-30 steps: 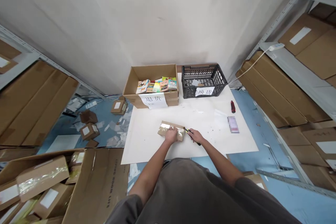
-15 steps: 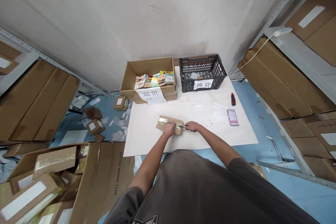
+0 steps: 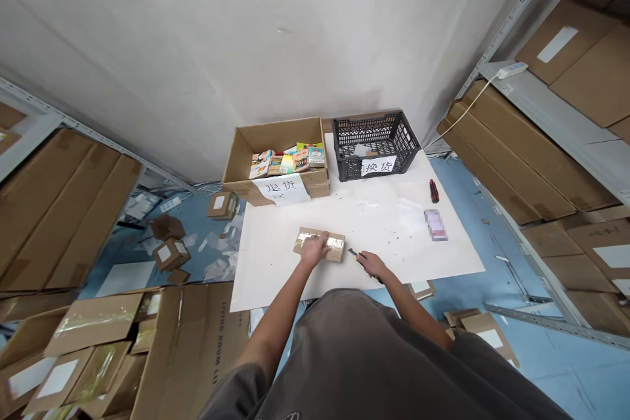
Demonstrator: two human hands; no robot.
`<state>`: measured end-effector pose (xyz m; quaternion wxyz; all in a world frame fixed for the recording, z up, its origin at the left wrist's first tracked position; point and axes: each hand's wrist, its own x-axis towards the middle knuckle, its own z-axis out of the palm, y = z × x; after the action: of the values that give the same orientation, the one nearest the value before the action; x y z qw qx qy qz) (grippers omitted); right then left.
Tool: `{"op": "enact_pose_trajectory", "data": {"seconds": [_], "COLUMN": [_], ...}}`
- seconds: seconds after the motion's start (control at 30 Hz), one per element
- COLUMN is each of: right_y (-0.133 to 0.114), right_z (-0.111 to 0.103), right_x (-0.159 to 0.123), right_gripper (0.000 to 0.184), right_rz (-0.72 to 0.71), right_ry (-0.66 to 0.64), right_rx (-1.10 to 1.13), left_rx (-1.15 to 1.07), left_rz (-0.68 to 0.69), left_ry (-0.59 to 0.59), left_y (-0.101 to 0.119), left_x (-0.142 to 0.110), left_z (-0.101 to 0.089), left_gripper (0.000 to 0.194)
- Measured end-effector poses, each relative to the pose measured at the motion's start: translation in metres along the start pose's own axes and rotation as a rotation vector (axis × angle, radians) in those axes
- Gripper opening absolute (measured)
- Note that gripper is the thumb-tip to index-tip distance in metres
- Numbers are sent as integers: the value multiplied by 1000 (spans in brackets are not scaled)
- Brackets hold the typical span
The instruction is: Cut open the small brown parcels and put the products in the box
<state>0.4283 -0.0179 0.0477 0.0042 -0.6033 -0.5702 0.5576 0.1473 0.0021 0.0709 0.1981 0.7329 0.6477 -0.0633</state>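
Observation:
A small cardboard box [image 3: 336, 246] with shiny clear tape along its top lies flat on the white table [image 3: 275, 282]. Over its middle rests my left hand [image 3: 315, 249], fingers closed across the top and gripping it. To the right of the box, my right hand [image 3: 373, 265] is wrapped round a yellow and black utility knife [image 3: 361, 255]. The knife's tip points at the box's right end but stands apart from it.
At the table's back stand an open carton [image 3: 243, 193] of small colourful boxes and a black plastic crate [image 3: 344, 169], both with paper signs. A red and black tool [image 3: 434, 191] lies right, near a blurred purple item [image 3: 436, 225]. A large carton [image 3: 197, 341] of parcels stands left.
My right hand has drawn the knife back from the box's right end, toward me and to the right. My left hand stays on the box. The camera view has tilted slightly.

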Motion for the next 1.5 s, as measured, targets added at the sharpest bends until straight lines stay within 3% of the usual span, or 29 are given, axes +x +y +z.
{"op": "enact_pose_trajectory", "data": {"seconds": [0.13,0.2,0.3,0.47,0.6,0.73,0.8,0.9,0.93,1.0,1.07,1.2,1.3,1.4,1.5], "right_y": [-5,-13,-25,-32,-41,-55,-49,-19,-7,10,12,-24,-60,-97,-131], "right_z": [1,8,23,35,46,58,46,0,-17,-36,-28,43,78,71,49], "right_x": [-6,-5,-3,-6,-5,6,7,-5,-10,-17,-14,22,54,83,109], "right_gripper": [45,48,49,37,39,36,36,38,38,37,36,48,52,55,56], "right_rz": [6,-13,-51,-96,-83,-46,65,338,367,309,222,109,127,133,97], "right_ry": [81,119,149,187,260,310,394,571,606,605,565,396,418,472,426], "right_rx": [-29,-85,-219,-381,-454,-513,-514,-430,-406,-333,-188,82,74,-53,-136], "left_rx": [25,38,42,25,0,-21,-38,-59,-61,-58,-57,-79,-102,-128,-187], "left_rz": [-55,-74,-52,47,43,22,2,-4,-4,-5,-5,-26,-192,-375,-342], "left_ry": [-8,-65,-94,56,167,189,188,188,191,206,223,231,258,229,92], "left_y": [-17,-22,-27,-34,-33,-28,-26,-27,-27,-28,-28,-25,-23,-25,-31], "left_x": [20,31,38,28,16,8,7,8,9,11,12,7,-4,-23,-43], "left_z": [1,4,8,16,23,27,28,29,29,30,31,29,24,19,18], "left_gripper": [110,116,104,74,67,68,69,67,66,65,65,67,66,63,64]}}
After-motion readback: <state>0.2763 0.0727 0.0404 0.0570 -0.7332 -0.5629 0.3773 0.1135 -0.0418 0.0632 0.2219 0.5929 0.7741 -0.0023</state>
